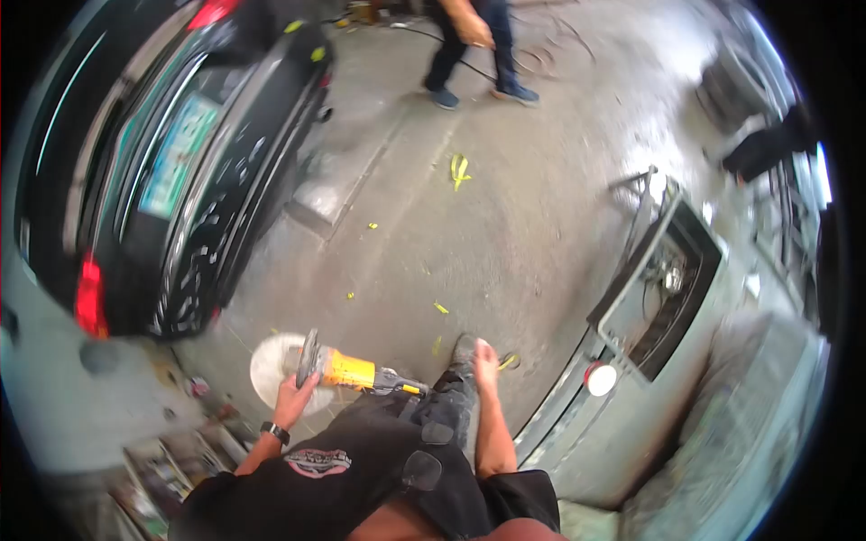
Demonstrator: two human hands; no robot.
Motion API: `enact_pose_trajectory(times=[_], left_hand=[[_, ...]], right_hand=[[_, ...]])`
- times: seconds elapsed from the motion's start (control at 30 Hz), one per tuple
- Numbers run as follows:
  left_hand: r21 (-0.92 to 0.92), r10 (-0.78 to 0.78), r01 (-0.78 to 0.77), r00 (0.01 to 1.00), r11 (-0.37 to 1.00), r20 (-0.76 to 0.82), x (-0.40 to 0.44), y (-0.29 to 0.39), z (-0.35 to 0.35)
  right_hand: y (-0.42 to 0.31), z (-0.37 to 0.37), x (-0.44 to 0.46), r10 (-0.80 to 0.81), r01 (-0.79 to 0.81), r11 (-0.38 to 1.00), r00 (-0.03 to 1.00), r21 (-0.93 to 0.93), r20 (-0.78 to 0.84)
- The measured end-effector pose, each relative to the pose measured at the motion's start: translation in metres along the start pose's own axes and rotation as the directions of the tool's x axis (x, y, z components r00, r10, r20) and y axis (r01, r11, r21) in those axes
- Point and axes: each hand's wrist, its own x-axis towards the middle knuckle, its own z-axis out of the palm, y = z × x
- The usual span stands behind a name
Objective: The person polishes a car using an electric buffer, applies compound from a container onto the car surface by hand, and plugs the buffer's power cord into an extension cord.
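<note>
My left hand [296,397], with a dark watch on the wrist, is closed around the front handle of a yellow and black power polisher [347,370]. Its large round white pad [271,374] faces out to the left. The polisher lies across in front of my body, its rear end pointing right. My right hand [485,359] hangs forward of my right thigh, away from the polisher. Nothing shows in it, and its fingers look loosely stretched out, though small and slightly blurred.
A black car [234,162] stands at the left. Another person [474,36] is at the top. At right are a black tray [663,279] holding parts, a round red-and-white container [600,379] and tires [735,86]. Yellow scraps [460,171] lie on the floor. Shelving is at lower left.
</note>
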Motion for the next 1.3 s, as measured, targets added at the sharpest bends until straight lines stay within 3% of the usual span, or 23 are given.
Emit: enact_pose_trajectory(times=[0.03, 0.07, 0.1, 0.17, 0.2, 0.27, 0.3, 0.33, 0.4, 0.43, 0.57, 0.7, 0.77, 0.97, 1.03, 1.13, 1.23, 1.3], left_hand=[[0.161, 0.177, -0.174, 0.984, 0.972, -0.005, -0.004, 0.003, -0.011], [0.135, 0.308, -0.303, 0.951, 0.943, -0.018, -0.019, 0.028, -0.018], [0.049, 0.351, -0.350, 0.936, 0.935, -0.013, -0.027, 0.038, -0.027], [0.071, 0.398, -0.399, 0.917, 0.914, 0.035, -0.046, 0.061, -0.057], [0.009, 0.497, -0.497, 0.868, 0.868, -0.014, -0.049, 0.059, -0.064], [-0.019, 0.500, -0.503, 0.862, 0.864, -0.076, -0.062, 0.060, -0.080], [-0.094, 0.566, -0.580, 0.812, 0.809, -0.140, -0.065, 0.058, -0.084], [-0.176, 0.594, -0.636, 0.768, 0.751, -0.239, -0.066, 0.060, -0.079], [-0.160, 0.583, -0.604, 0.797, 0.781, -0.159, -0.077, 0.059, -0.088], [-0.204, 0.624, -0.661, 0.750, 0.722, -0.220, -0.081, 0.056, -0.085], [-0.283, 0.622, -0.665, 0.747, 0.691, -0.236, -0.083, 0.040, -0.082], [-0.351, 0.545, -0.595, 0.804, 0.723, -0.238, -0.092, 0.037, -0.083], [-0.353, 0.501, -0.590, 0.806, 0.726, -0.316, -0.097, 0.036, -0.080], [-0.421, 0.327, -0.540, 0.814, 0.729, -0.480, -0.143, 0.043, -0.103], [-0.410, 0.285, -0.598, 0.743, 0.688, -0.605, -0.167, 0.047, -0.110], [-0.423, 0.028, -0.462, 0.701, 0.780, -0.713, -0.212, 0.040, -0.117], [-0.426, -0.148, -0.393, 0.570, 0.815, -0.808, -0.253, 0.023, -0.124], [-0.438, -0.159, -0.488, 0.511, 0.755, -0.845, -0.280, 0.004, -0.126]], right_hand=[[-0.036, 0.041, -0.006, -0.139, 0.146, 0.987, 0.984, -0.062, 0.108], [-0.096, 0.072, -0.027, -0.283, 0.327, 0.939, 0.912, -0.109, 0.296], [-0.130, 0.101, -0.029, -0.193, 0.289, 0.946, 0.866, -0.147, 0.461], [-0.195, 0.163, -0.062, 0.017, 0.172, 0.964, 0.718, -0.202, 0.696], [-0.228, 0.184, -0.090, 0.121, 0.077, 0.973, 0.636, -0.219, 0.762], [-0.238, 0.222, -0.112, 0.213, -0.092, 0.977, 0.487, -0.192, 0.847], [-0.234, 0.238, -0.119, 0.158, -0.068, 0.987, 0.364, -0.143, 0.918], [-0.218, 0.244, -0.093, 0.341, -0.300, 0.922, 0.329, -0.245, 0.881], [-0.201, 0.239, -0.095, 0.443, -0.323, 0.889, 0.427, -0.324, 0.788], [-0.198, 0.233, -0.099, 0.471, -0.318, 0.880, 0.484, -0.354, 0.737], [-0.193, 0.176, -0.116, 0.527, -0.290, 0.844, 0.603, -0.450, 0.599], [-0.203, 0.111, -0.136, 0.560, -0.277, 0.805, 0.648, -0.525, 0.517], [-0.202, 0.095, -0.137, 0.573, -0.268, 0.787, 0.651, -0.555, 0.498], [-0.146, 0.109, -0.084, 0.654, -0.257, 0.684, 0.632, -0.683, 0.417], [-0.121, 0.113, -0.057, 0.673, -0.293, 0.652, 0.650, -0.700, 0.354], [-0.095, 0.111, -0.014, 0.674, -0.384, 0.640, 0.696, -0.665, 0.247], [-0.105, 0.127, 0.026, 0.641, -0.467, 0.712, 0.737, -0.524, 0.214], [-0.130, 0.149, 0.050, 0.606, -0.503, 0.774, 0.763, -0.384, 0.224]])
